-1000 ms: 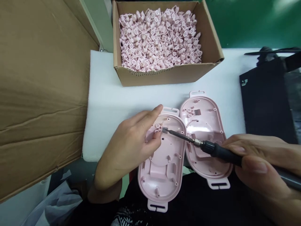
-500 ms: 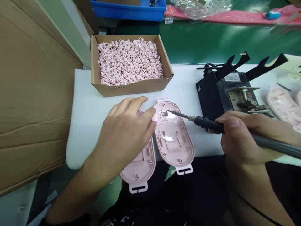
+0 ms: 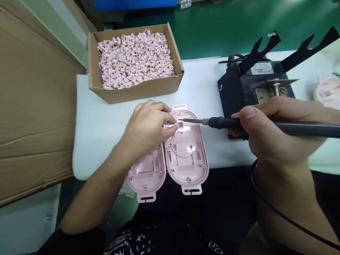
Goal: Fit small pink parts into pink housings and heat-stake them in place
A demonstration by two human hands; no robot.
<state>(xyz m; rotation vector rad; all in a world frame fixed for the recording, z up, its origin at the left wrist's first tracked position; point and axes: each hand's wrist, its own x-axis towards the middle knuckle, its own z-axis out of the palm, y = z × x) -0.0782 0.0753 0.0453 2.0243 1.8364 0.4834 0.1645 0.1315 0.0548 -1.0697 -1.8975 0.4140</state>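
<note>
My right hand [image 3: 276, 131] grips a soldering iron [image 3: 228, 123] by its dark handle. The iron's tip points left, over or against the small square opening near the top of a pink plastic shell half [image 3: 186, 173]; contact is hard to confirm. At that shell's upper left edge, the thumb and index finger of my left hand [image 3: 151, 124] come together in a pinch. What lies between them is too small and covered to name. Beneath my left hand is a second pink shell half [image 3: 146, 180], its upper part hidden.
A cardboard box [image 3: 140, 90] full of small pink plastic parts [image 3: 135, 60] stands at the back left. The black soldering iron stand [image 3: 231, 92] with forked holders is behind my right hand. More pink shells [image 3: 330, 92] lie at the far right. A cardboard sheet [image 3: 34, 106] borders the left.
My left thumb and index finger have closed into a pinch at the shell's edge. The iron's tip has shifted toward them, near the square opening. The camera view has shifted too.
</note>
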